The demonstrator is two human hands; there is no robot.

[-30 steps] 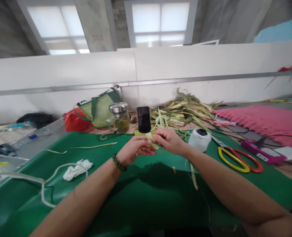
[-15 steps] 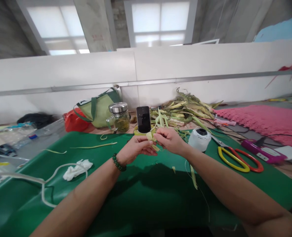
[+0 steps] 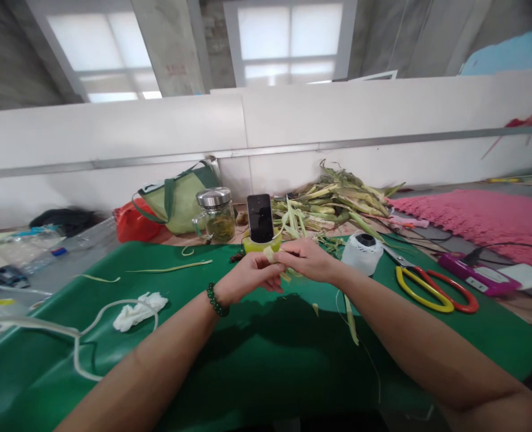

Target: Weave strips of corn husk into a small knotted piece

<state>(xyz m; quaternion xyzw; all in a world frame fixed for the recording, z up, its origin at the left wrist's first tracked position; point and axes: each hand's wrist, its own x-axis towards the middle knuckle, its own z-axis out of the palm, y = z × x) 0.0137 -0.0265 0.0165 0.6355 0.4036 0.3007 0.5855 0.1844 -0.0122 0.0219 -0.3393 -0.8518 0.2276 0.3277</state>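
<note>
Both my hands meet over the green mat (image 3: 248,360), close to the phone (image 3: 260,217) that stands upright in a yellow-green holder (image 3: 259,245). Between my fingertips is a small pale green husk strip (image 3: 270,255). My left hand (image 3: 250,277), with a green bead bracelet at its wrist, is closed on the strip from the left. From the right, my right hand (image 3: 308,259) pinches the same strip. My fingers cover part of it. Right of my hands stands a cone of white thread (image 3: 360,255), and a loose husk strip (image 3: 350,321) lies below it.
Behind the phone lies a heap of husks (image 3: 342,195). Scissors (image 3: 427,282) with yellow and red handles rest at right, near a purple device (image 3: 477,276). At left are a glass jar (image 3: 216,216), a green bag (image 3: 180,201), a crumpled tissue (image 3: 140,311) and a white cable (image 3: 59,325).
My right hand has turned and come slightly left and down, closer against my left hand. The husk strip between the fingers has shifted a little left and lower.
</note>
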